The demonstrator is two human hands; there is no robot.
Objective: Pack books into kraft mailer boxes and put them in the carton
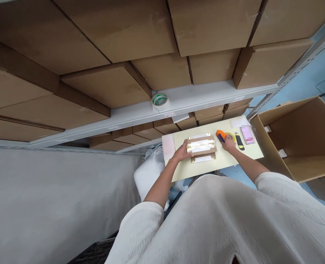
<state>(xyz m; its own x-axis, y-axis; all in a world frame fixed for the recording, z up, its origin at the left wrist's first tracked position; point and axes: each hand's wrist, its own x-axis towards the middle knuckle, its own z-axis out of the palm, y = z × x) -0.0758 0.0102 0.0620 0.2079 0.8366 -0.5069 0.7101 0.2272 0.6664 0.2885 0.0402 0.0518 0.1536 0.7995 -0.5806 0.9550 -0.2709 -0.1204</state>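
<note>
A small brown cardboard box [201,146], with shiny clear tape and white label strips on it, lies on a pale yellow board [184,168]. My left hand [181,151] grips the box at its left edge, the thumb near the top. To the right, my right hand [228,144] is closed around an orange tape dispenser [221,135] carrying a roll of tape. The dispenser sits just beyond the box's right side, apart from it. Beside my right hand lies a black and yellow box cutter [239,141].
A blurred pink item [247,134] lies at the board's right end. On the shelf edge [201,96] ahead rests a tape roll [159,101]. Large cartons [212,22] fill the shelving. An open carton [311,139] stands right of the board; a grey wall [54,198] is left.
</note>
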